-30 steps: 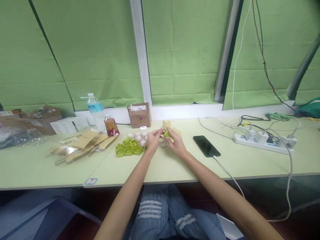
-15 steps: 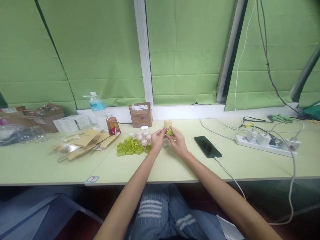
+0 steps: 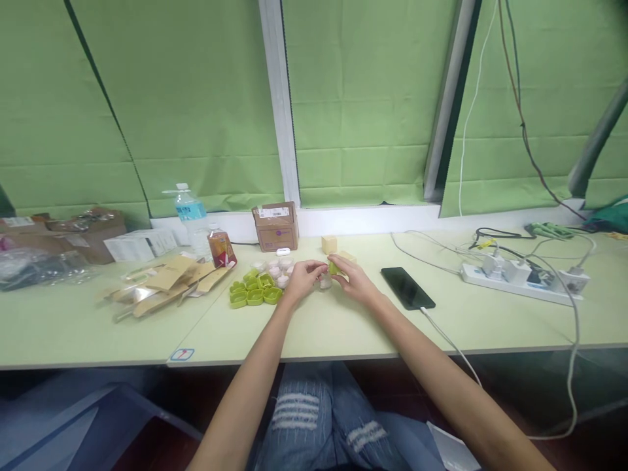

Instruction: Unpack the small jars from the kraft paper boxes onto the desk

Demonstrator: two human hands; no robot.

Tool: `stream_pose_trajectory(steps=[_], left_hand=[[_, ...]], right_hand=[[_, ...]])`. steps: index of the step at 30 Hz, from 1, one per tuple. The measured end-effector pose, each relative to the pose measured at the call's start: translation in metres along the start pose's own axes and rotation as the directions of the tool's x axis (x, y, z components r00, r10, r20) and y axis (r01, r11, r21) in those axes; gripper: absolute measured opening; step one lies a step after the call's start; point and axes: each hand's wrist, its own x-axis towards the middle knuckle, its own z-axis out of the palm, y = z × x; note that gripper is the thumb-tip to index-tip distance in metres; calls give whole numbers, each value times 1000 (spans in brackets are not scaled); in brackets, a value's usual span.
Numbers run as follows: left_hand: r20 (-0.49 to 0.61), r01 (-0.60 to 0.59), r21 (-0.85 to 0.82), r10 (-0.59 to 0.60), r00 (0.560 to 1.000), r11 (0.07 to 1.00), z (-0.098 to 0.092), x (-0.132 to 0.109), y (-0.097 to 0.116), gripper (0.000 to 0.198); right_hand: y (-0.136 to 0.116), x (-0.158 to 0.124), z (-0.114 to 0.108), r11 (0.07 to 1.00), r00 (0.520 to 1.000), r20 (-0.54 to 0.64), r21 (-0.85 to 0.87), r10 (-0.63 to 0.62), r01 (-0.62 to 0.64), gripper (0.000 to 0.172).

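Observation:
My right hand [image 3: 354, 280] has its fingers closed on a small green cup [image 3: 334, 267], mostly covered by the fingers. My left hand [image 3: 304, 279] is beside it, fingertips pinched together close to the cup; what they hold is too small to make out. Below the fingertips a small pale, clear-looking piece [image 3: 325, 283] rests on the table. To the left stand several green flower- and heart-like cups [image 3: 255, 296], grouped together. Several pale pink-white small pieces [image 3: 275, 271] lie between those cups and my left hand, which partly hides them.
Behind my hands are a yellow block [image 3: 328, 244] and a white case [image 3: 283, 252] before a cardboard box [image 3: 276, 227]. A phone [image 3: 407, 288] on a cable lies right, beyond it a power strip [image 3: 523, 284]. Left are paper packets [image 3: 171, 271], a drink bottle [image 3: 220, 247] and a water bottle [image 3: 191, 216].
My hands have drawn slightly apart. The left moved a little left and down, off the green cup, which stays in my right hand.

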Motion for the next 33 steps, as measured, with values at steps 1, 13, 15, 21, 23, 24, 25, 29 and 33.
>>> stream_pose_trajectory(steps=[1,13,15,21,23,24,25,29,33], left_hand=[[0,15,-21,-15,1000,1000,1,0,-1,30],[-74,-8,-50,4,997,999,12,-4,-3,29],[-110,-18,-52,12,994,998,15,-4,-1,31],[-190,-63,-58,51,980,996,22,-4,3,39],[-209,-98,-29,90,974,995,23,-4,5,43],[-215,-105,-25,97,972,994,24,-4,6,45],[-212,-98,-34,89,973,995,24,-4,8,47],[-142,-8,-154,-14,990,988,26,-3,12,57],[-130,39,-290,-80,988,956,25,-2,14,56]], right_hand=[[1,0,0,1000,1000,6,3,-6,6,50],[6,-4,3,999,998,59,-51,0,3,53],[6,-5,4,999,998,55,-55,4,-1,53],[0,-4,3,1000,1000,-22,-28,4,-5,52],[-5,-2,3,1000,998,-63,-16,16,-17,52],[-8,0,3,999,996,-88,-12,32,-33,52],[-10,1,4,999,992,-114,-11,50,-52,53],[-17,5,5,992,975,-187,-20,117,-123,51],[-21,7,2,992,968,-218,32,123,-119,40]])
